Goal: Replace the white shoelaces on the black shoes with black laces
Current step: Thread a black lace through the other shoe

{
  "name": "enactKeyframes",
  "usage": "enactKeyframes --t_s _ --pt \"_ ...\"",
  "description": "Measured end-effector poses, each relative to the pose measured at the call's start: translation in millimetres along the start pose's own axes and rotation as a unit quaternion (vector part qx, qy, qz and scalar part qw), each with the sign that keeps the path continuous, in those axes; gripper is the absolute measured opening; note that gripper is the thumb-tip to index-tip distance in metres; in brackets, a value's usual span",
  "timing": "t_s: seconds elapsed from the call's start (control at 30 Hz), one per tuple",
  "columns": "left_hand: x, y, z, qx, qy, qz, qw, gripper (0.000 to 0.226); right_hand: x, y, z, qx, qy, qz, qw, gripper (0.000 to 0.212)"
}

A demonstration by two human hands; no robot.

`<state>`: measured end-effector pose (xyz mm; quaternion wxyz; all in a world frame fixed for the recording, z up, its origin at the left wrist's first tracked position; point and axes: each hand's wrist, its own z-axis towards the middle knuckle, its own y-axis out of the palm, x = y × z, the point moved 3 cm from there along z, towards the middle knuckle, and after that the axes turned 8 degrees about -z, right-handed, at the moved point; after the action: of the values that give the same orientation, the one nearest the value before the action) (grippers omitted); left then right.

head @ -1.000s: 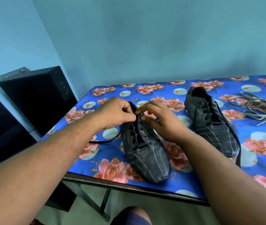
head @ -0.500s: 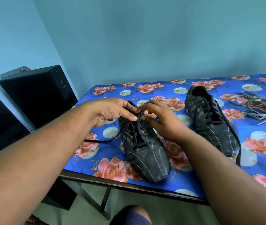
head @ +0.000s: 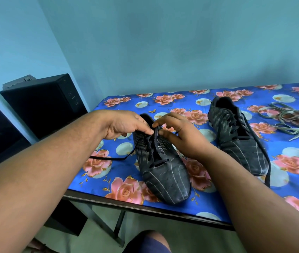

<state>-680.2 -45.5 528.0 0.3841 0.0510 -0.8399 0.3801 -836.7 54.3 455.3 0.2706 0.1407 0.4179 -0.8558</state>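
Note:
A black shoe (head: 165, 172) with thin pale stripes lies near the table's front edge, toe toward me, threaded with a black lace (head: 154, 143). My left hand (head: 125, 125) and my right hand (head: 178, 132) meet over its top eyelets, each pinching the black lace there. One loose end of the lace trails left across the cloth. A second black shoe (head: 240, 141) with a black lace lies to the right. The removed white laces (head: 291, 121) sit in a loose heap at the far right.
The table (head: 145, 208) is covered by a blue cloth with pink roses, its dark front edge close to me. Two black speaker boxes (head: 41, 103) stand against the blue wall on the left. My knee shows under the table edge.
My left hand has shifted slightly right and uncurled into a fingertip pinch on the lace; my right hand's fingers have lifted a little. The shoes have not moved.

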Motion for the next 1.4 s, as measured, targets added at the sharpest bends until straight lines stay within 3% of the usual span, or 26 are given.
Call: enactKeyframes --t_s 0.17,0.47,0.67,0.77,1.0,1.23,1.4 --pt "-3 -4 -3 -0.015 0.023 -0.046 0.999 0.011 0 -1 0 0.002 0.001 -0.003 1.000 0.022" --pt "-1 -4 -5 -0.043 0.047 -0.002 0.998 0.007 0 0 1 -0.001 0.001 0.006 1.000 0.022" --pt "-1 -3 -2 0.001 0.064 -0.002 0.998 0.018 2 0 -1 0.001 0.038 0.024 0.999 0.028" --pt "-8 -3 0 0.016 0.084 -0.023 0.996 0.034 4 -2 -1 0.013 0.053 0.010 0.998 0.016" --pt "-23 6 -9 0.114 0.177 -0.041 0.977 0.018 0 -5 1 0.032 0.046 -0.014 0.998 0.004" --pt "-31 13 -3 0.045 0.155 -0.070 0.984 0.028 7 -8 -2 -0.010 0.162 0.160 0.974 0.005" --pt "-32 8 -4 0.033 0.114 -0.102 0.988 0.011 4 -2 -2 -0.016 0.171 0.183 0.968 0.008"
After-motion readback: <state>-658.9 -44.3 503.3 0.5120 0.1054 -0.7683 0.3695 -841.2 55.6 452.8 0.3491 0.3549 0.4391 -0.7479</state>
